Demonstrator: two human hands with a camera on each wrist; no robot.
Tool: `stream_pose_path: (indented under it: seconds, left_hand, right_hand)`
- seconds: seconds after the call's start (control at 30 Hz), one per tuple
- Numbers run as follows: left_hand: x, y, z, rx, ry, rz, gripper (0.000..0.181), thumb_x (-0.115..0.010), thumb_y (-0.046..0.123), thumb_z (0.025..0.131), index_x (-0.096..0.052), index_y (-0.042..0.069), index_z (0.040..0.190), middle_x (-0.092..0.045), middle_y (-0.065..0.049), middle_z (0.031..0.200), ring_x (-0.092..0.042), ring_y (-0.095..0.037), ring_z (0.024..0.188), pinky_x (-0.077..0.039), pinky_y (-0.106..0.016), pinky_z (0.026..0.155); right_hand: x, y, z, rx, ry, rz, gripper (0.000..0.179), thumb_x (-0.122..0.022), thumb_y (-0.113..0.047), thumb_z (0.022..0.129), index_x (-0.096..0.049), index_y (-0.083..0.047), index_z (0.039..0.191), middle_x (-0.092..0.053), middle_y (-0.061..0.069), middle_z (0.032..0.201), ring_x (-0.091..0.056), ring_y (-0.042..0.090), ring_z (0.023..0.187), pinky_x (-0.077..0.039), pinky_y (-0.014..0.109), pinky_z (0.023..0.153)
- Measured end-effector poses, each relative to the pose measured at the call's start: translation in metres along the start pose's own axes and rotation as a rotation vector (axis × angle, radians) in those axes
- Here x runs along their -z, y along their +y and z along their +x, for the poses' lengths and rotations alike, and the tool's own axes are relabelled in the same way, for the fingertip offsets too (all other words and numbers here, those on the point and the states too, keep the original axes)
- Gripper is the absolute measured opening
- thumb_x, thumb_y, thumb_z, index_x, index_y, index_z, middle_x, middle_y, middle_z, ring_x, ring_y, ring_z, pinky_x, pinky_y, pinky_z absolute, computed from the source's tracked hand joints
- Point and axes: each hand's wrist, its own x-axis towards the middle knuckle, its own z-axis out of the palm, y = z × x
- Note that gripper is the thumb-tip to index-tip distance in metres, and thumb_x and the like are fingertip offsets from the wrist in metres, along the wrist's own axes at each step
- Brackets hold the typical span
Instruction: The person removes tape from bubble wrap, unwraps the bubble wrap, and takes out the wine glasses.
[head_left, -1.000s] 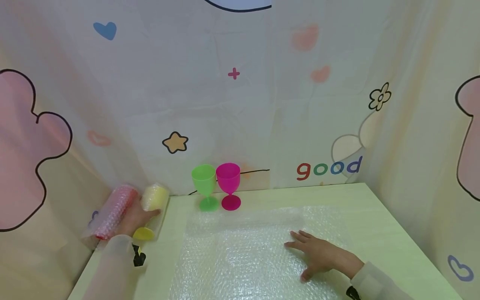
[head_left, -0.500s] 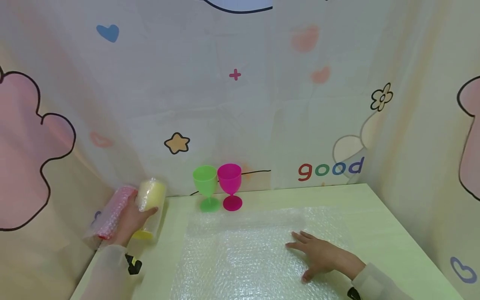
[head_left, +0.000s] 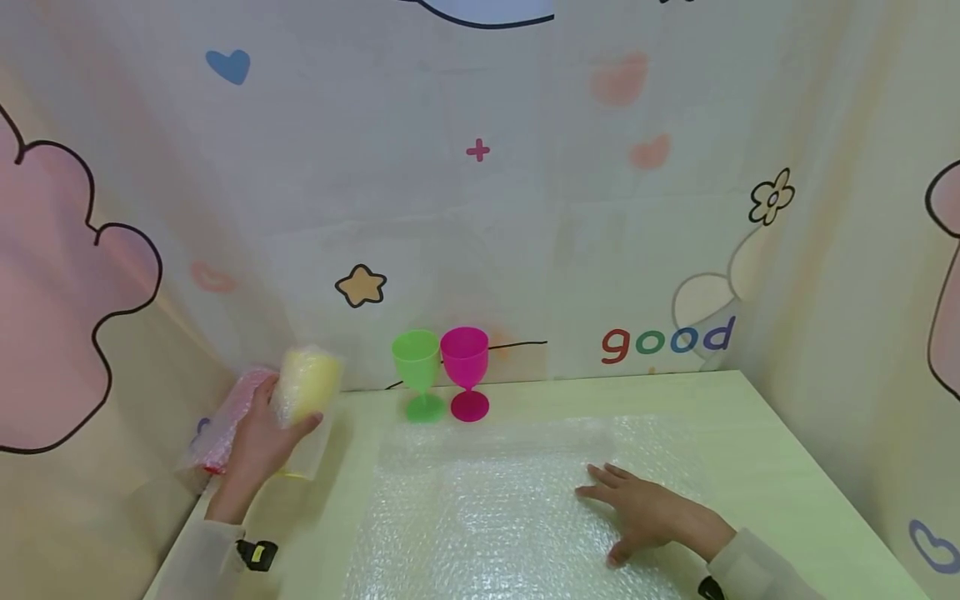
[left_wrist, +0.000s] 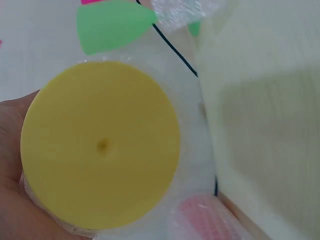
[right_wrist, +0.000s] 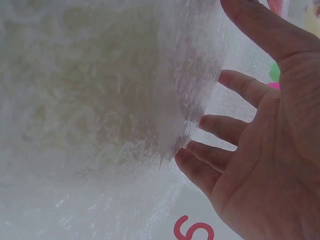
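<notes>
My left hand (head_left: 258, 446) grips a yellow goblet (head_left: 313, 382) wrapped in bubble wrap, at the table's left side. Its flat round base (left_wrist: 100, 145) fills much of the left wrist view, with fingers along the side. Just left of this hand lies a pink bundle (head_left: 228, 425) in bubble wrap, partly hidden by the hand. A flat sheet of bubble wrap (head_left: 472, 517) covers the middle of the table. On the sheet's right part rests my right hand (head_left: 648, 512), fingers spread; in the right wrist view its fingertips (right_wrist: 186, 159) meet the wrap.
Behind the sheet, a green goblet (head_left: 416, 364) and a magenta goblet (head_left: 465, 360) stand upright side by side at the table's back edge. A printed curtain (head_left: 525, 250) hangs close behind and along both sides of the table (head_left: 765, 467).
My left hand has raised the wrapped yellow goblet off its place beside the pink bundle, and the goblet's base now points more toward me. My right hand stays on the sheet.
</notes>
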Motion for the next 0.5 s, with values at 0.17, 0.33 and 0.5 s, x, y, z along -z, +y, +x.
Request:
stream_pose_path:
  seconds: [0.17, 0.33, 0.5]
  left_hand:
    - [0.003, 0.027, -0.012, -0.037, 0.001, -0.019, 0.098, -0.075, 0.045, 0.083, -0.02, 0.003, 0.152, -0.04, -0.029, 0.147, -0.05, -0.047, 0.121, -0.045, -0.065, 0.095]
    - [-0.003, 0.051, -0.02, -0.081, 0.009, -0.037, 0.094, -0.079, 0.037, 0.081, -0.026, 0.005, 0.151, -0.044, -0.027, 0.143, -0.049, -0.045, 0.123, -0.043, -0.064, 0.098]
    - [-0.01, 0.07, -0.028, -0.067, -0.022, -0.015, 0.096, -0.078, 0.042, 0.081, -0.025, 0.01, 0.153, -0.045, -0.028, 0.145, -0.051, -0.048, 0.125, -0.046, -0.064, 0.097]
  right_hand:
    - [0.0, 0.0, 0.001, -0.008, -0.005, -0.011, 0.095, -0.085, -0.052, 0.063, -0.044, -0.031, 0.147, -0.026, 0.008, 0.163, -0.023, 0.04, 0.15, -0.033, 0.067, 0.109]
    - [-0.001, 0.001, 0.002, -0.007, -0.003, -0.021, 0.096, -0.085, -0.053, 0.063, -0.044, -0.031, 0.147, -0.026, 0.007, 0.163, -0.023, 0.04, 0.15, -0.034, 0.066, 0.11]
    - [-0.002, 0.001, 0.003, -0.015, -0.001, -0.017, 0.096, -0.085, -0.052, 0.063, -0.044, -0.032, 0.147, -0.026, 0.007, 0.163, -0.023, 0.039, 0.15, -0.034, 0.066, 0.109]
